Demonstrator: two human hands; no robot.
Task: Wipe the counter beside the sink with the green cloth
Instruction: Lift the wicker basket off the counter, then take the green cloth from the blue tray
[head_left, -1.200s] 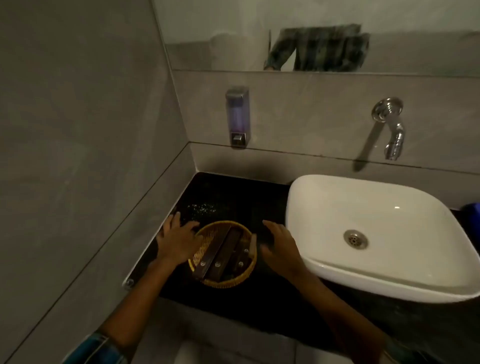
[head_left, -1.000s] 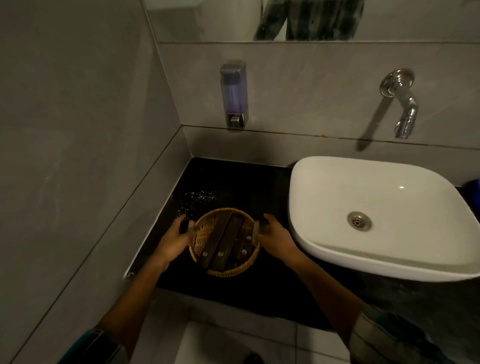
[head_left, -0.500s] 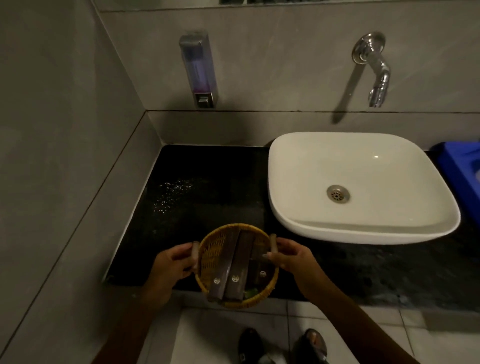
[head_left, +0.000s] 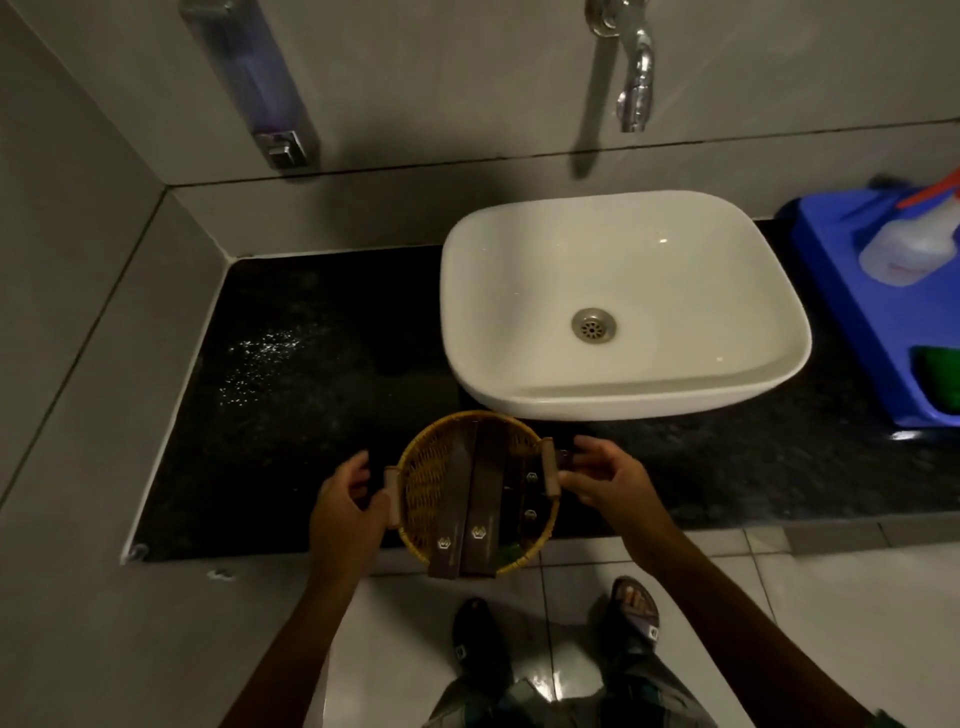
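Green cloth (head_left: 939, 375) (in blue tray (head_left: 852, 291)) well right of both hands, fingers (head_left: 584, 475) gripping basket (head_left: 431, 488) handles

black speckled table (head_left: 311, 415) left of the white sink (head_left: 623, 249), glossy, bare at its middle, a patch of pale flecks near the left wall. sink sits on the table, oval-square, dry-looking, steel drain at centre. green cloth (head_left: 937, 376) lies in a blue tray's front corner right of the sink, only partly in frame.
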